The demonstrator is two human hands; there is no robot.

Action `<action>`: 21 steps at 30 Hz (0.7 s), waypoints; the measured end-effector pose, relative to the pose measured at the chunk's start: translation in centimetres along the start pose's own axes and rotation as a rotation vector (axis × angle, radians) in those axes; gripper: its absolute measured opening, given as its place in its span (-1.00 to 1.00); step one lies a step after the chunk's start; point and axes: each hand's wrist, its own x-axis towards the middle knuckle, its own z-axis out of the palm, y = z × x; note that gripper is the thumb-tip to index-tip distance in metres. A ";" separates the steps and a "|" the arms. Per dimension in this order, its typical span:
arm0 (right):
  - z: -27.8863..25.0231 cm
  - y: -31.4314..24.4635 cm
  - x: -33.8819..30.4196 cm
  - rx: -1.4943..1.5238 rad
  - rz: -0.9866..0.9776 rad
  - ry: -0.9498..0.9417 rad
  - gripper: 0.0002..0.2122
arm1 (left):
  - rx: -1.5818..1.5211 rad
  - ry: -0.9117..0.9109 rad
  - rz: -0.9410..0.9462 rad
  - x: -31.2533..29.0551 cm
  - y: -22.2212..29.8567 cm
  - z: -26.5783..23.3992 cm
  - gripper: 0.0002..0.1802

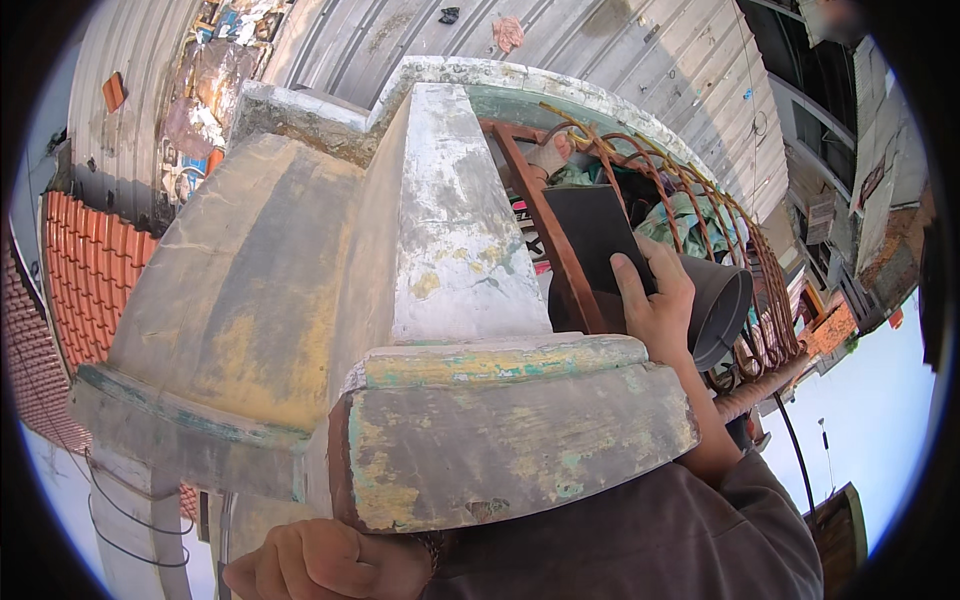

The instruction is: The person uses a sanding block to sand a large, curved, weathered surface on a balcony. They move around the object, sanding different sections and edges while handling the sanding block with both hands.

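My right hand (658, 298) reaches past the end of a worn concrete ledge (520, 440) into a rusty metal railing cage. Its thumb and fingers close on the edge of a flat black rectangular panel (588, 225), which leans by a reddish-brown metal bar (545, 225). A dark grey cylindrical pot (722, 312), its mouth facing right, lies just beside that hand. At the lower left my left hand (310, 560) is closed with curled fingers, close to the ledge's corner; whatever it holds, if anything, is hidden. A braided band circles that wrist.
Curved rusty bars (700, 200) enclose crumpled green cloth or plastic (690, 222). A peeling white pillar (460, 220) rises at the middle, beside a stained yellow-grey wall (250, 290). Beyond lie a corrugated metal roof (600, 60) with scattered litter and orange roof tiles (90, 275).
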 end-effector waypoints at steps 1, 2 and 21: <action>0.1 0.3 0.0 -0.003 -0.010 -0.030 -0.78 | -0.062 -0.045 -0.097 0.3 0.6 -0.8 -0.66; 0.1 0.5 0.1 -0.005 -0.020 -0.061 -0.76 | -0.114 0.051 -0.046 0.4 0.5 -0.8 -0.72; 0.9 0.1 -0.8 0.238 -0.006 -0.426 -0.65 | 0.276 0.132 0.206 -1.8 -0.1 -0.5 -0.83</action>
